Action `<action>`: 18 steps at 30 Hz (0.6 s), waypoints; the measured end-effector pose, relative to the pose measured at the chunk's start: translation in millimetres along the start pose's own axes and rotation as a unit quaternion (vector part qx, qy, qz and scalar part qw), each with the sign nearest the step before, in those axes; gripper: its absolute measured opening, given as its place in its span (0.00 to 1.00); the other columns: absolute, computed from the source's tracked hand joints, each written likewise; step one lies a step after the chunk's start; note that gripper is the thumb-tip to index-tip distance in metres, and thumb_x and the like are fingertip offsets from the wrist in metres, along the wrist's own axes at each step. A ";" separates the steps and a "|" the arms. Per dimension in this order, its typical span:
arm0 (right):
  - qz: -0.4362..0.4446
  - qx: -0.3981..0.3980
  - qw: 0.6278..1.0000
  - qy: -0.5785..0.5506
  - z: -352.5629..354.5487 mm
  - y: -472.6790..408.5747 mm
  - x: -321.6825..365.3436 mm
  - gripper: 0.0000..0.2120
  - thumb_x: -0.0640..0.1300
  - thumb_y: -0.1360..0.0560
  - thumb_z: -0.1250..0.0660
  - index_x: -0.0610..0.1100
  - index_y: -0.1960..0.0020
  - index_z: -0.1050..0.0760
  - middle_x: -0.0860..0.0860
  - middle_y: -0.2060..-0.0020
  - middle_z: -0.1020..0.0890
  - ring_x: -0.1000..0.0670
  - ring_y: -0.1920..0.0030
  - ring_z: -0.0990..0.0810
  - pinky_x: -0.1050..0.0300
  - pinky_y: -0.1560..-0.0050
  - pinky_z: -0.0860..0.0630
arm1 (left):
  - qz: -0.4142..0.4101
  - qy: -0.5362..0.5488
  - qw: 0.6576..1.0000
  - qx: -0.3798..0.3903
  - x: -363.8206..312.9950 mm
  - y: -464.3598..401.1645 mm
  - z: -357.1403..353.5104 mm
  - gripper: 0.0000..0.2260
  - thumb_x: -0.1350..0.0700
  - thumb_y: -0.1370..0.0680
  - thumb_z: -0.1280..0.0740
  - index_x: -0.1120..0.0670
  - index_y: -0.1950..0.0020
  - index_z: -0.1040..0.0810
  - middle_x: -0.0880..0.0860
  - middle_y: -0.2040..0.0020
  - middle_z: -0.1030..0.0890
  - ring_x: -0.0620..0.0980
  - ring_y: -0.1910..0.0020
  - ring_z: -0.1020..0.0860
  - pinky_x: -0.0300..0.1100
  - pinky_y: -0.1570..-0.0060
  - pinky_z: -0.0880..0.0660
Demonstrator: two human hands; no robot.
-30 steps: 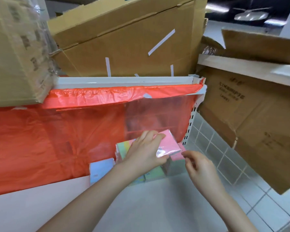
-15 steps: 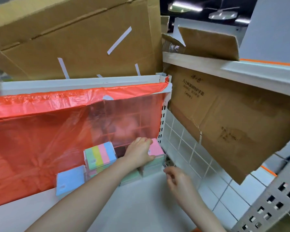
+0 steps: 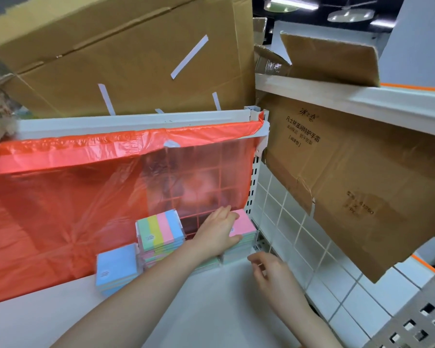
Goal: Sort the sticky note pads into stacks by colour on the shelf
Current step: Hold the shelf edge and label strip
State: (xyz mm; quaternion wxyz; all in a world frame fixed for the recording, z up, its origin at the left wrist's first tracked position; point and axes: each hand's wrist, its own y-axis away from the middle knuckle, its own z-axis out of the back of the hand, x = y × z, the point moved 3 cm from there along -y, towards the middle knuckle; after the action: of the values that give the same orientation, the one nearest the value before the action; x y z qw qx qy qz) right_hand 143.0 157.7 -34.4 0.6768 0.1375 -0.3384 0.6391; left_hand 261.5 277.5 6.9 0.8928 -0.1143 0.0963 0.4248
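Resting on top of a stack at the back right corner of the white shelf (image 3: 211, 310), the pink sticky note pad (image 3: 244, 226) lies flat under the left hand (image 3: 217, 233), whose fingers are spread straight across it, pressing rather than gripping. Just left of that stack stands a taller stack topped by a striped pad (image 3: 160, 228) in green, yellow, pink and blue, and further left and nearer the front sits a low stack with a blue pad (image 3: 117, 266) on top. The right hand (image 3: 269, 273) hovers in front of the pink stack, fingers loosely curled and holding nothing. Behind the pads hangs an orange plastic sheet (image 3: 60, 209); a white wire grid (image 3: 286, 222) closes the right side, and cardboard boxes (image 3: 136, 59) sit above.
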 end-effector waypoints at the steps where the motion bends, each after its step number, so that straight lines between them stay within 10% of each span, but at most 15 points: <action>1: 0.008 -0.006 1.000 -0.001 -0.2 0.8 2.5 0.10 0.40 0.24 0.39 0.46 0.46 0.22 0.50 0.52 0.19 0.51 0.53 0.20 0.54 0.51 0.24 | -0.012 0.020 1.000 -0.011 -3.5 6.0 4.3 0.28 0.47 0.23 0.35 0.55 0.27 0.37 0.57 0.23 0.45 0.53 0.24 0.47 0.43 0.27 0.50; 9: 0.129 0.021 0.988 -0.085 -25.4 19.1 61.2 0.10 0.45 0.26 0.40 0.55 0.51 0.22 0.60 0.57 0.20 0.61 0.56 0.21 0.63 0.57 0.24 | -0.106 0.035 0.966 -0.234 19.4 162.1 19.7 0.10 0.54 0.24 0.38 0.49 0.43 0.27 0.46 0.47 0.22 0.45 0.46 0.26 0.37 0.45 0.31; 18: 0.345 0.139 0.926 -0.059 -124.5 43.2 190.1 0.14 0.45 0.26 0.46 0.49 0.44 0.26 0.51 0.50 0.22 0.51 0.49 0.24 0.60 0.51 0.29 | 0.266 0.094 0.927 -0.247 147.0 267.1 27.7 0.17 0.43 0.27 0.42 0.46 0.42 0.25 0.36 0.48 0.28 0.42 0.47 0.25 0.33 0.56 0.32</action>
State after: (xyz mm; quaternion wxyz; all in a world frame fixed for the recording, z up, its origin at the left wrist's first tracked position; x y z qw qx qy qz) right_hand 128.0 387.7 -15.8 0.3675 0.1422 -0.3118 0.8646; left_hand 146.2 557.3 -38.8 0.6772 -0.3408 0.0988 0.6446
